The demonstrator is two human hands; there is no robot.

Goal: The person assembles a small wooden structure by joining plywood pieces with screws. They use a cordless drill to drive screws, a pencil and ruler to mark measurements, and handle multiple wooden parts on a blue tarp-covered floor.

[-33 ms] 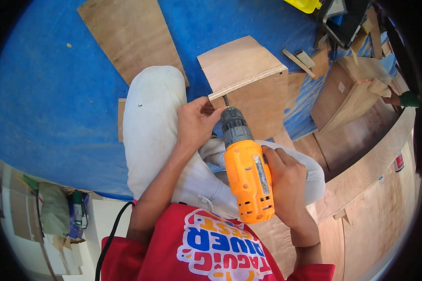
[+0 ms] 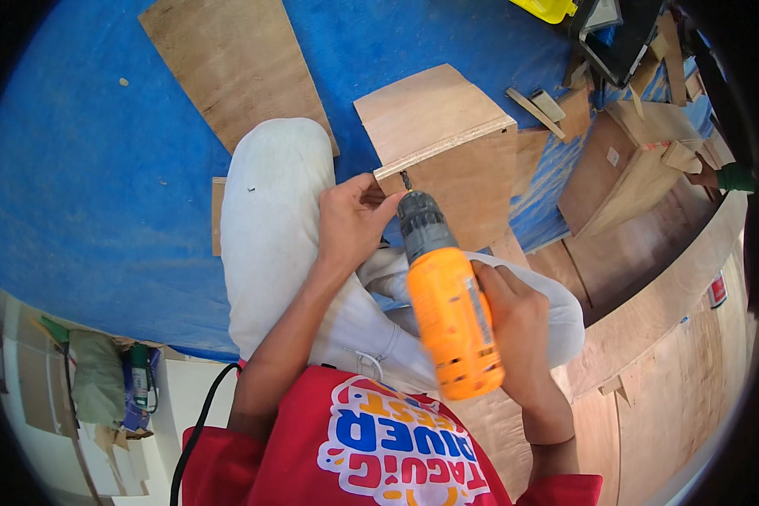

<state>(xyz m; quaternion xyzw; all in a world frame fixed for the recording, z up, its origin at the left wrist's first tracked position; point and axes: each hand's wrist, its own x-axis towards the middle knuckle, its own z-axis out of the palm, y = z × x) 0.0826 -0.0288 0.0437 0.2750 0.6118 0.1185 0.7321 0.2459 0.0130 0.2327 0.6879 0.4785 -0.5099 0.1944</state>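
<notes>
My right hand (image 2: 516, 325) grips an orange and black power drill (image 2: 452, 304), its body slightly blurred. The drill's dark bit (image 2: 406, 180) points away from me and meets the near face of a plywood box (image 2: 464, 181), close to that face's upper left corner. My left hand (image 2: 352, 223) pinches the same corner, thumb in front beside the bit and fingers curled behind the edge, where they are partly hidden. At the face's opposite upper corner there is a small dark hole or screw head. The box stands just beyond my crossed legs (image 2: 278, 219).
A plywood sheet (image 2: 236, 72) lies on the blue floor covering (image 2: 93, 185). Rightward are wood offcuts (image 2: 535, 114), an open black case (image 2: 620, 51) and a larger plywood box (image 2: 624, 169), with another person's hand (image 2: 707, 174) beside it. Bags (image 2: 99, 375) sit at the lower left.
The drill's rear end has swung slightly right and its body has rolled a little in my right hand. My left hand and the box stay in nearly the same place.
</notes>
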